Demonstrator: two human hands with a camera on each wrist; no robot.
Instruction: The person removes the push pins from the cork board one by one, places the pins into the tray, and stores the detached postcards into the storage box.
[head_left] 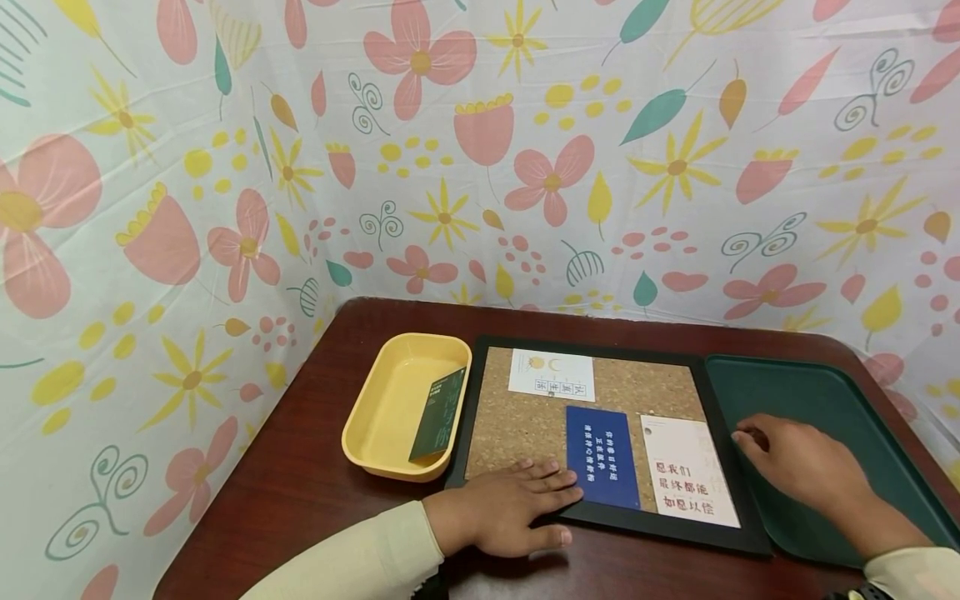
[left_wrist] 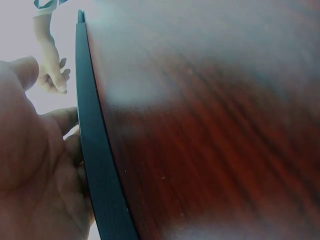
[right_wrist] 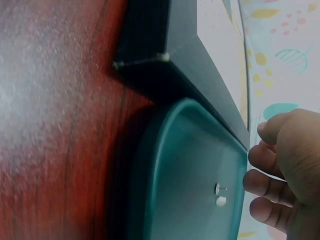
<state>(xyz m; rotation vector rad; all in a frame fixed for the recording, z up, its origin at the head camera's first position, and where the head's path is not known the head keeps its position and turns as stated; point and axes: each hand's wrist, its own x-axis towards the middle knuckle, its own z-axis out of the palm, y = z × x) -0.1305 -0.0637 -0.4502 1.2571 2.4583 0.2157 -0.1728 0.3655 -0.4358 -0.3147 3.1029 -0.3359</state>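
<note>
A black-framed cork board (head_left: 592, 517) lies on the dark wood table. On it are a white card (head_left: 552, 375) at the top, a blue card (head_left: 602, 457) and a white card with red writing (head_left: 688, 471). My left hand (head_left: 517, 508) lies flat on the board's near left corner, fingertips against the blue card's edge; its palm (left_wrist: 35, 170) sits beside the frame (left_wrist: 95, 150). My right hand (head_left: 787, 458) rests on the left rim of a green tray (head_left: 817, 392), fingers loosely curled. In the right wrist view the hand (right_wrist: 285, 170) hovers by two white pins (right_wrist: 220, 195) in the tray (right_wrist: 185, 165), holding nothing visible.
A yellow tray (head_left: 360, 433) left of the board holds a dark green card (head_left: 438, 414). A flowered cloth (head_left: 480, 167) walls the table at the back and left. A thin pin-like thing (right_wrist: 140, 61) lies by the frame's corner (right_wrist: 200, 65).
</note>
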